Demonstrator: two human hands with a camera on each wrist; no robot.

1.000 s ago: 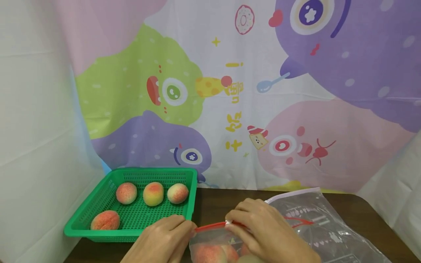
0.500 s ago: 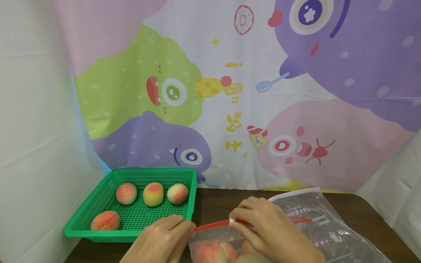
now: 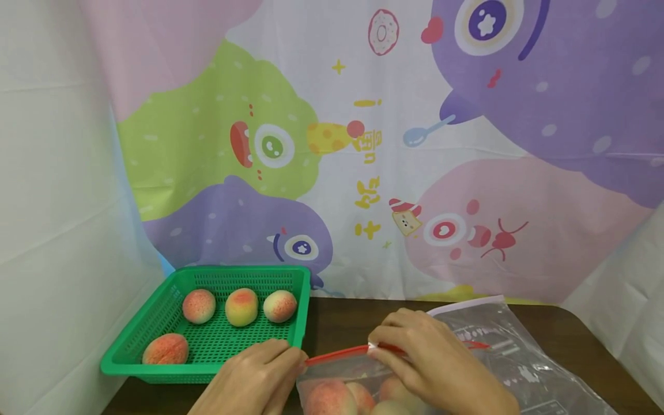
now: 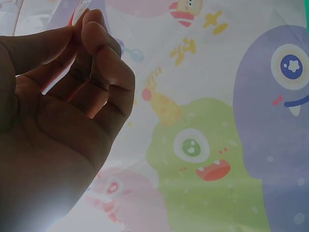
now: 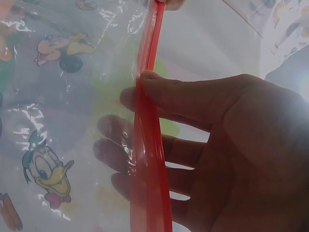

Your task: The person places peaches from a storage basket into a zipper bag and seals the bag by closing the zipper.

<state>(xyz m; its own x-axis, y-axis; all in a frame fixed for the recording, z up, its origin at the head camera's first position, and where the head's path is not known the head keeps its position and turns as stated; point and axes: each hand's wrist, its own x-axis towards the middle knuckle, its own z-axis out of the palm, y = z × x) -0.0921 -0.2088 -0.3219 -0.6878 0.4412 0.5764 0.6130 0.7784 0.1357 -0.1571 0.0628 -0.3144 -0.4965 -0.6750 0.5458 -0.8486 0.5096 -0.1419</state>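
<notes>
A clear zip bag (image 3: 310, 381) with a red zip strip (image 3: 337, 353) stands at the front edge of the head view, with several peaches (image 3: 332, 399) inside. My left hand (image 3: 254, 372) pinches the strip's left end between thumb and fingers. On the white slider (image 3: 371, 347), farther along the strip, my right hand (image 3: 438, 360) has its thumb and forefinger. The right wrist view shows that thumb on the red strip and the other fingers behind the plastic, which carries cartoon prints. The bag's lower part is cut off by the frame.
A green basket (image 3: 218, 369) at left holds several peaches (image 3: 241, 307). Another clear bag (image 3: 524, 351) with a pale lilac strip lies at right on the dark brown table (image 3: 342, 311). A printed cloth (image 3: 358, 173) hangs behind, and white cloth walls flank the table.
My right hand has moved a little to the right with the white slider, and a longer stretch of red strip shows between the hands. The left hand has stayed nearly in place.
</notes>
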